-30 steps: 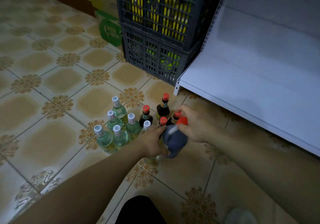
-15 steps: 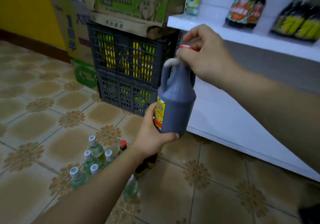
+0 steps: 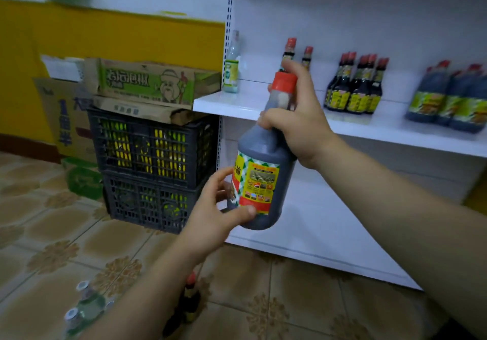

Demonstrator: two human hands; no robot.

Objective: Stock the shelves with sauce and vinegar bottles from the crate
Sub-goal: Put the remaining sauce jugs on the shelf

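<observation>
I hold a big dark sauce jug (image 3: 266, 171) with a red cap and a yellow and red label in the air in front of the white shelf unit. My right hand (image 3: 297, 121) grips its neck and handle just under the cap. My left hand (image 3: 213, 208) cups the lower left side, thumb across the label's bottom. The middle shelf (image 3: 369, 129) behind carries several dark sauce bottles (image 3: 355, 86), similar big jugs (image 3: 448, 102) at the right and one clear vinegar bottle (image 3: 232, 68) at its left end. The bottom shelf (image 3: 316, 223) lies bare.
Two stacked dark plastic crates (image 3: 150, 165) stand left of the shelves with cardboard boxes (image 3: 147, 86) on top. On the tiled floor at lower left stand clear vinegar bottles (image 3: 84, 305) and small dark red-capped bottles (image 3: 189, 297), partly hidden by my left forearm.
I have lifted the jug from the floor up to middle-shelf height and turned its label toward me. My right hand moved from the cap down to the neck. My view rose to the shelves.
</observation>
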